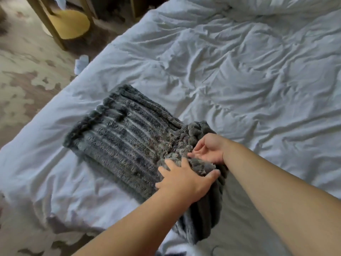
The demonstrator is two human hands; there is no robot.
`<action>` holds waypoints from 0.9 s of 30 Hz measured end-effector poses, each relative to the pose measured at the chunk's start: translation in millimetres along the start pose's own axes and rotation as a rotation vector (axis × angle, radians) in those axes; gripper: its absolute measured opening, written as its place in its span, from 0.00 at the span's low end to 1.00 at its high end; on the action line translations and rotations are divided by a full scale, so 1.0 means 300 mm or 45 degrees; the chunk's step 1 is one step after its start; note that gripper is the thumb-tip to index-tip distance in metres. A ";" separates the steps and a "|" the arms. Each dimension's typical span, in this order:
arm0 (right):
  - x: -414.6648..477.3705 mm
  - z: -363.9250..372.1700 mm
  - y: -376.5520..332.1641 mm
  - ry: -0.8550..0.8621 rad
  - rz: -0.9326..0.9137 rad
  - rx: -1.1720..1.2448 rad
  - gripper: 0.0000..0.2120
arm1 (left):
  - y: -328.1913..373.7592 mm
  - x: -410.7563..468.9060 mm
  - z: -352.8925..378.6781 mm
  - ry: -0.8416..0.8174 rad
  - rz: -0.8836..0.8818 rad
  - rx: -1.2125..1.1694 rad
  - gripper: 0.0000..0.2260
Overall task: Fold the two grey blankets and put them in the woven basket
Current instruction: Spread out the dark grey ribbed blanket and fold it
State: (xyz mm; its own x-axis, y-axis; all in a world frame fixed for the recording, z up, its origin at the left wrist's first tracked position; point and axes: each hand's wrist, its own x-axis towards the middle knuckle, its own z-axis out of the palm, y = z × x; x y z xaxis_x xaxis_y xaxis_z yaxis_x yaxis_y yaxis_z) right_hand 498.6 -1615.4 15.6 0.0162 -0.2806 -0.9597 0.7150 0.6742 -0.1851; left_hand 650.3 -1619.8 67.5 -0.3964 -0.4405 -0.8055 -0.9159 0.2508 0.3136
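Blanket (121, 143) lies on bed (239, 80), lower centre-left of frame. Its right end is bunched and hangs over the bed's near edge. Left hand (184, 180) on the bunch, thumb round it. Right hand (208, 150) just behind, fingers into the bunch. Floor (22, 80) left of bed. Furniture legs (46, 23) upper left. Small object (81, 63) on floor, just beside bed edge.

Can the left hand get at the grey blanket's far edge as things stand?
Likely yes: only flat grey blanket lies between the left hand and that edge, nothing on top. But it grips the bunched near end and must let go first.
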 end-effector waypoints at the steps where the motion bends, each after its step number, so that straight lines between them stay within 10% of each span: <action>1: -0.006 -0.015 0.010 -0.040 0.025 -0.052 0.11 | 0.015 -0.018 0.026 0.057 0.006 0.000 0.49; 8: -0.005 -0.078 0.044 -0.172 -0.042 -0.166 0.17 | 0.062 -0.038 0.123 0.433 0.039 0.455 0.32; 13: 0.051 -0.204 0.049 0.553 -0.623 -1.070 0.09 | -0.104 0.070 0.072 0.306 -0.246 0.252 0.20; 16: 0.070 -0.259 0.020 0.967 -0.828 -1.441 0.27 | -0.175 0.122 0.117 0.337 -0.234 0.018 0.22; 18: 0.096 -0.282 -0.003 0.734 -0.806 -1.313 0.43 | -0.193 0.158 0.139 0.370 -0.243 -0.198 0.25; 21: 0.145 -0.299 -0.020 0.172 -0.688 -1.022 0.31 | -0.227 0.206 0.138 0.402 -0.225 -0.317 0.24; 27: 0.226 -0.237 0.000 0.194 -0.672 -1.214 0.16 | -0.317 0.206 0.101 -0.017 -0.331 -0.238 0.07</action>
State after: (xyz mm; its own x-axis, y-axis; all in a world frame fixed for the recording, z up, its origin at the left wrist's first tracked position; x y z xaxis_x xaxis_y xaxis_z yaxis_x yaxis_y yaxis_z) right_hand 449.9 -1585.9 -64.5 -0.2657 -0.6458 -0.7158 -0.2279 0.7635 -0.6043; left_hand 714.7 -1644.6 -27.3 -0.1475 -0.4571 -0.8771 -0.9828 -0.0321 0.1820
